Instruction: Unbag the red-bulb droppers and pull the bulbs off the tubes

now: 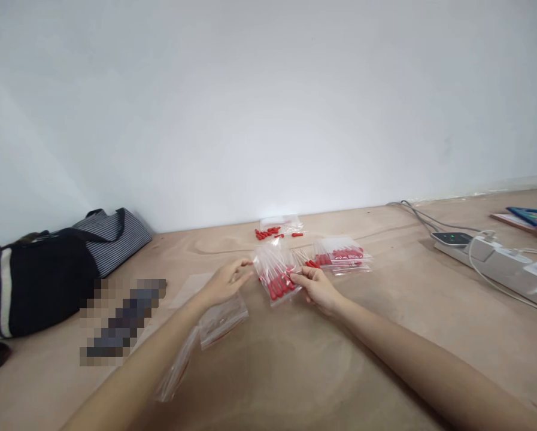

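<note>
My right hand [317,288] pinches the lower right edge of a clear zip bag [275,272] filled with pale sticks that have red tips. The bag is tilted toward me, red ends down. My left hand [227,280] is at the bag's left side with thumb and fingers apart; its fingertips are close to the bag, and I cannot tell if they touch. Just behind my right hand lie a few loose red-tipped sticks [312,263]. To the right is a stack of filled bags [342,254]. Under my left hand lie flat clear zip bags [223,323].
More red-tipped sticks [268,232] lie by a clear bag near the wall. On the left are a black-and-striped cloth bag [57,278] and a blurred-out dark object [127,317]. A white power strip [497,263] with cables and blue items [531,215] are on the right.
</note>
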Demonstrator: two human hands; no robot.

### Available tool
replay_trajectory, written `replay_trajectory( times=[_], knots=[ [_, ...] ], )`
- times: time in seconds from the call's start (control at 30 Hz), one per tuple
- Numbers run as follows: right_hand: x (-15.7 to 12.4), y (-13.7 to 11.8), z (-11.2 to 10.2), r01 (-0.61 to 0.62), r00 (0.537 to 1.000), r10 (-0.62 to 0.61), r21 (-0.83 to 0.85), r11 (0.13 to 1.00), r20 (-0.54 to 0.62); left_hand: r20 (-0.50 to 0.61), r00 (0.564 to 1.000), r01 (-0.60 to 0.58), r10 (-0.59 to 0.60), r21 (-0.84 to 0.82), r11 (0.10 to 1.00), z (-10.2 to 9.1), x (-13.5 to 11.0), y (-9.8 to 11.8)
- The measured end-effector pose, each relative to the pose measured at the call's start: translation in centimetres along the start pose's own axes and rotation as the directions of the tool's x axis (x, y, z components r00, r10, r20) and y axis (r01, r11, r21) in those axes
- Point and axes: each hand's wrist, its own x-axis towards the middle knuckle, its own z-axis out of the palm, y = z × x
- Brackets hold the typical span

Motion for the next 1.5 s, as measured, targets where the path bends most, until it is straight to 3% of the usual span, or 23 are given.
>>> replay_trajectory(
  times=[0.07, 0.17, 0.27, 0.37, 0.47, 0.6, 0.73, 0.83, 0.9, 0.97, 1.03, 1.1, 1.13, 1.2, 1.23, 1.3, 1.37, 1.5],
  knots=[
    [-1.1, -0.4, -1.5, -0.014, 0.995, 0.018, -0.046, 0.999, 0.102, 0.153, 0.986, -0.098, 0.063, 0.229, 0.968, -3.3, -3.5, -1.3],
    [-2.6, -0.6, -3.8, -0.107, 0.976, 0.128, -0.123, 0.987, 0.177, 0.201, 0.978, -0.04, -0.063, 0.471, 0.881, -6.5, -10.4, -4.7],
    [-3.2, -0.8, -5.3, -0.182, 0.95, 0.229, -0.217, 0.959, 0.214, 0.08, 0.989, 0.051, -0.121, 0.593, 0.804, -6.8, -16.7, -8.0],
    [-3.1, -1.0, -5.9, -0.203, 0.933, 0.272, -0.282, 0.938, 0.235, 0.0, 0.99, 0.104, -0.138, 0.652, 0.751, -5.1, -19.4, -9.0],
    [-2.8, -1.0, -6.0, -0.199, 0.925, 0.282, -0.307, 0.931, 0.254, 0.077, 0.994, 0.01, -0.08, 0.656, 0.755, -3.1, -18.0, -7.6],
    [-2.8, -0.9, -6.2, -0.206, 0.923, 0.3, -0.348, 0.915, 0.242, 0.206, 0.979, -0.132, 0.0, 0.624, 0.77, -1.5, -13.1, -5.0],
    [-2.7, -0.7, -6.5, -0.186, 0.927, 0.289, -0.375, 0.908, 0.241, 0.246, 0.964, -0.078, -0.101, 0.626, 0.776, -1.2, -8.7, -4.6],
    [-2.5, -0.5, -6.1, -0.124, 0.932, 0.242, -0.39, 0.912, 0.27, 0.184, 0.966, 0.019, -0.18, 0.648, 0.762, -1.2, -6.2, -5.7],
    [-2.2, -0.2, -5.3, -0.069, 0.943, 0.183, -0.373, 0.925, 0.278, 0.117, 0.979, 0.054, -0.169, 0.645, 0.762, -1.0, -5.0, -6.4],
    [-1.9, 0.2, -4.3, -0.02, 0.96, 0.119, -0.36, 0.933, 0.255, -0.033, 0.995, 0.093, -0.092, 0.634, 0.768, -0.7, -4.4, -6.5],
    [-1.7, 0.9, -3.1, 0.004, 0.971, 0.084, -0.368, 0.93, 0.223, -0.206, 0.978, 0.108, 0.02, 0.59, 0.8, 0.0, -4.3, -5.6],
    [-1.4, 1.5, -2.2, 0.003, 0.974, 0.079, -0.362, 0.932, 0.211, -0.251, 0.96, 0.021, 0.126, 0.512, 0.859, 1.1, -4.6, -3.7],
    [-1.3, 1.7, -1.9, -0.003, 0.974, 0.081, -0.348, 0.937, 0.21, -0.198, 0.964, -0.067, 0.177, 0.463, 0.884, 1.7, -4.9, -2.6],
    [-1.1, 1.9, -1.6, -0.014, 0.975, 0.081, -0.311, 0.95, 0.205, 0.029, 0.959, -0.275, 0.283, 0.356, 0.893, 3.2, -5.4, -0.4],
    [-1.1, 1.8, -1.6, -0.02, 0.977, 0.081, -0.294, 0.956, 0.198, 0.156, 0.932, -0.361, 0.328, 0.299, 0.883, 3.9, -5.7, 0.6],
    [-1.3, 1.4, -1.8, -0.046, 0.977, 0.1, -0.273, 0.961, 0.189, 0.297, 0.889, -0.419, 0.347, 0.224, 0.88, 5.3, -6.1, 1.9],
    [-1.8, 0.8, -2.1, -0.087, 0.968, 0.144, -0.262, 0.961, 0.208, 0.339, 0.891, -0.383, 0.301, 0.208, 0.9, 6.3, -6.2, 2.6],
    [-3.1, 0.5, -2.2, -0.146, 0.943, 0.215, -0.264, 0.953, 0.254, 0.265, 0.942, -0.269, 0.206, 0.226, 0.936, 7.3, -6.0, 2.9]
  ],
)
